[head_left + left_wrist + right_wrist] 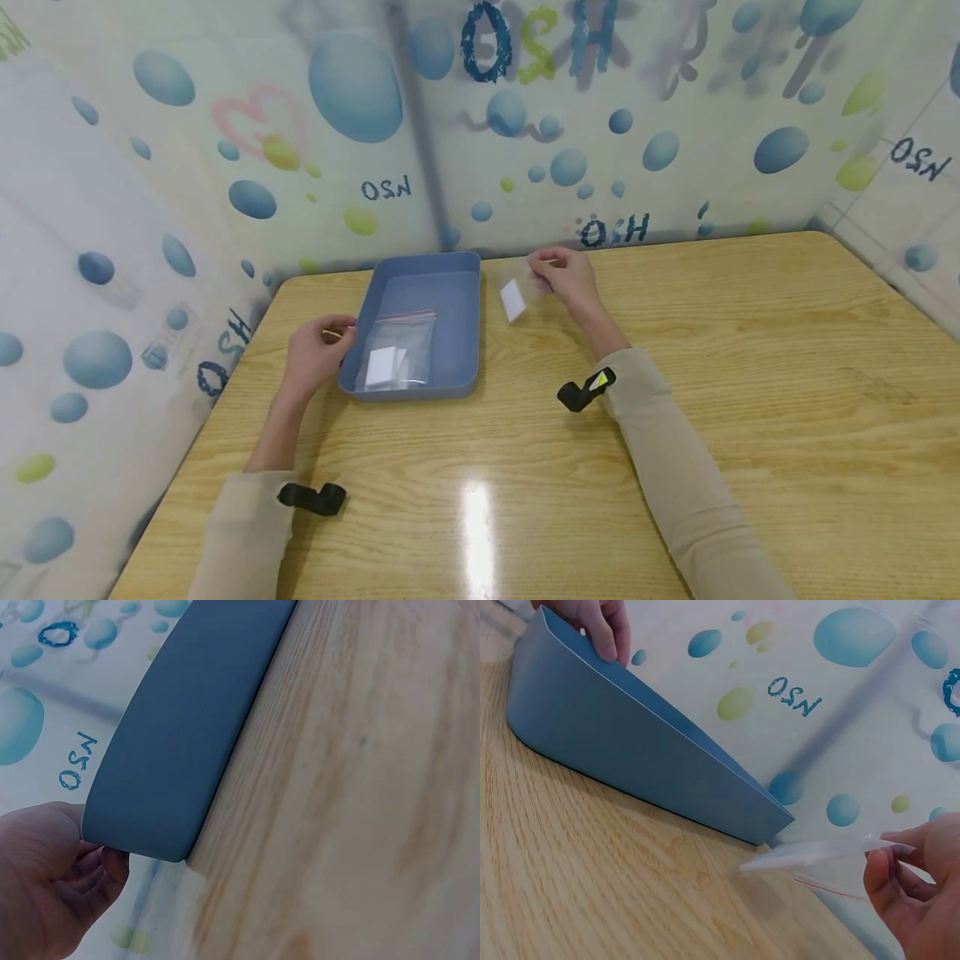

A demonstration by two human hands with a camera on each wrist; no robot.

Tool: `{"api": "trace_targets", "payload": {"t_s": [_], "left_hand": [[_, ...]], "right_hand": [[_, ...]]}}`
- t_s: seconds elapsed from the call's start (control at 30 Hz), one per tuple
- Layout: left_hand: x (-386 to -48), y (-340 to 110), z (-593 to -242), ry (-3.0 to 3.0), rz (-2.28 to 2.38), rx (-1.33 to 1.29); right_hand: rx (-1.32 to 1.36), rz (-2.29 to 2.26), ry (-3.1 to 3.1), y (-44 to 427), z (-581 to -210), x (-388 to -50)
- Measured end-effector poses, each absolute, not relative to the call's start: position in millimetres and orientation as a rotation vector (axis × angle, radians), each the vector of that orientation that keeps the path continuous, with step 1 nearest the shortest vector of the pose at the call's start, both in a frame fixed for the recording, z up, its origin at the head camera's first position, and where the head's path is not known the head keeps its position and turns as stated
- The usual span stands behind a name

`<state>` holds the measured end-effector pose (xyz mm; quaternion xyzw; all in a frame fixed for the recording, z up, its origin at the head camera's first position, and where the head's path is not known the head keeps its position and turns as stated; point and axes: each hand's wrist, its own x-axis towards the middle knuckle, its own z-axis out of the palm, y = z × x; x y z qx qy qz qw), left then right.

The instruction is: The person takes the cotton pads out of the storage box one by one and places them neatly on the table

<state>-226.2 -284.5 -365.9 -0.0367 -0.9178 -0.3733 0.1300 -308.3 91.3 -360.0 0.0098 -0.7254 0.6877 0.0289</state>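
A blue-grey rectangular tray (454, 333) stands on the wooden table. My left hand (315, 354) grips its left rim, with a fingertip reaching over the edge in the right wrist view. Clear zip bags (415, 340) with white pieces inside lie at the front left of the tray; how many overlap I cannot tell. Right of the tray, my right hand (572, 282) pinches a small clear zip bag (513, 300) by one end. A flat white piece shows inside that bag. In the right wrist view the held bag (802, 856) hangs just off the tray's corner, over the table.
Behind the table (720, 400) is a pale wall sheet (450, 167) printed with blue and green bubbles and letters. A similar sheet runs along the left side. Black wrist cameras sit on both sleeves. Light glares off the table's front middle.
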Motion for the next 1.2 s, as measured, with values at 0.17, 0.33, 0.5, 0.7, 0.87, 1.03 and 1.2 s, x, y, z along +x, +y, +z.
{"api": "trace_targets", "payload": {"t_s": [0.17, 0.33, 0.5, 0.7, 0.87, 1.03, 1.2], "left_hand": [[-226, -285, -366, -2.664, -1.083, -0.111], [-227, -285, -366, -2.665, -1.079, -0.114], [-226, -285, -365, -2.667, -1.101, -0.108], [-227, -284, -365, -2.675, -1.093, -0.097], [-228, -284, -367, -2.679, -1.076, -0.091], [-228, -284, -367, -2.678, -1.079, -0.085], [-228, -285, -368, -2.667, -1.092, -0.083]], "right_hand": [[-0.050, 2.035, -2.339, 94, -361, -307], [-0.104, 1.938, -2.436, 96, -364, -307], [-0.135, 1.824, -2.563, 99, -366, -307], [-0.194, 1.715, -2.668, 101, -367, -306], [-0.235, 1.669, -2.734, 101, -366, -306], [-0.260, 1.661, -2.752, 102, -368, -307], [-0.242, 1.696, -2.739, 103, -372, -307]]}}
